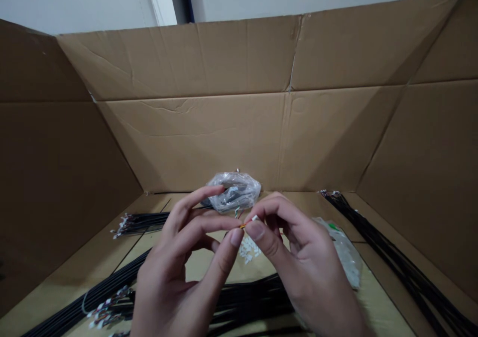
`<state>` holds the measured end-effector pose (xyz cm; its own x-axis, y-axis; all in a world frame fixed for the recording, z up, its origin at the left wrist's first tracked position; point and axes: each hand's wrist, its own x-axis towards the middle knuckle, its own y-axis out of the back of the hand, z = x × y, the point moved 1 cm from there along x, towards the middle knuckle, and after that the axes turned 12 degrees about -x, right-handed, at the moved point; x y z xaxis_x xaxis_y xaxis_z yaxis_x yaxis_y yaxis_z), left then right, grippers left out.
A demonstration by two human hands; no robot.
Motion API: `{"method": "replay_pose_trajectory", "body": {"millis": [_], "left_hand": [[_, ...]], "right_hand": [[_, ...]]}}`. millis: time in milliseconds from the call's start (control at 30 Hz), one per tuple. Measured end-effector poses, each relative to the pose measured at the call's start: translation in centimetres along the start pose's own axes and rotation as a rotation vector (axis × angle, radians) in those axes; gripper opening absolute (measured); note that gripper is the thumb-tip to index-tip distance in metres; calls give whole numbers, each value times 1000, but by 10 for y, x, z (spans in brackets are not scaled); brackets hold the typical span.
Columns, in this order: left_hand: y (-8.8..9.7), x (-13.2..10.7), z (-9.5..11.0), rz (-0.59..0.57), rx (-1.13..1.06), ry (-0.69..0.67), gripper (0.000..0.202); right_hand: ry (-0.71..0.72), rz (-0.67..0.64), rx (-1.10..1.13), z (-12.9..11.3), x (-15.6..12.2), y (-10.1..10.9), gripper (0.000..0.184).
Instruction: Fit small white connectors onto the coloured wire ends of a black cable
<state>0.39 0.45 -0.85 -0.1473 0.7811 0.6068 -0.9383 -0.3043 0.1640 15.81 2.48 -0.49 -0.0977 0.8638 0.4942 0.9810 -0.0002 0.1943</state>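
Between thumb and index finger, my left hand (194,257) pinches thin coloured wires (243,225), orange-yellow among them. My right hand (295,252) pinches a small white connector (255,218) at the wires' end, right beside the left fingertips. More wire ends in green, white and red show just behind the fingers. Below the hands lies a pile of small white connectors (249,250). Under my wrists runs a bundle of black cables (254,297), partly covered by the hands.
Cardboard walls (209,143) enclose the work surface. A clear plastic bag (239,192) stands at the back, another bag (347,257) at right. Black cable bundles lie at left (112,282), back left (145,221) and along the right (396,262).
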Motion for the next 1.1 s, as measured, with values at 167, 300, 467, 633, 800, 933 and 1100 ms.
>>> {"method": "replay_pose_trajectory", "body": {"millis": [167,300,467,633,800,933,1100], "left_hand": [[2,5,-1,-34,11,8,14],[4,7,1,-59,-56,44,19],[7,6,2,-42,-73,46,21],[7,8,3,-30,-70,-11,21],[8,9,3,-32,-67,1,20],[11,7,3,-49,-58,7,21],[13,8,0,-85,-26,44,22]], "right_hand": [[-148,-120,160,3,0,1,25],[-253,-183,369,7,2,0,24],[-336,-227,581,8,5,-1,20],[-352,-262,622,9,8,1,18],[-382,-301,677,13,11,-1,20],[-404,-350,740,16,14,-5,26],[-455,-334,765,16,14,-7,30]]}}
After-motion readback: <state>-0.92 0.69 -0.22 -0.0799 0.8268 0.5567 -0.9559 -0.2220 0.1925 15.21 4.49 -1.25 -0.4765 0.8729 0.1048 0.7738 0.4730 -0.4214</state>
